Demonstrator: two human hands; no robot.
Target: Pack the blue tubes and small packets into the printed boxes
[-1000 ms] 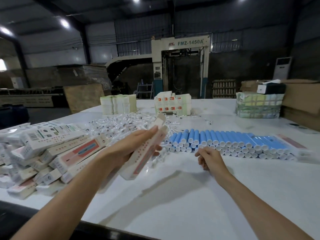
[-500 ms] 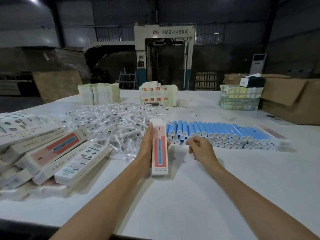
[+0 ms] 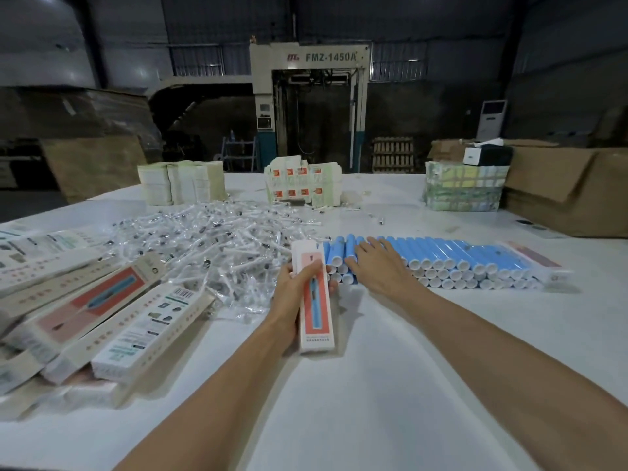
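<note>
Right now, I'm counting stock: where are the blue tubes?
Head view, centre-right on the table: blue tubes lie stacked, right hand on their left end, beside the box the left hand holds.

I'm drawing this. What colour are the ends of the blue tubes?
White end caps on the blue tubes, clearest in the head view.

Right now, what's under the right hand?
The right hand lies flat on the stacked blue tubes, near their left end. The tubes directly beneath its palm are covered.
</note>
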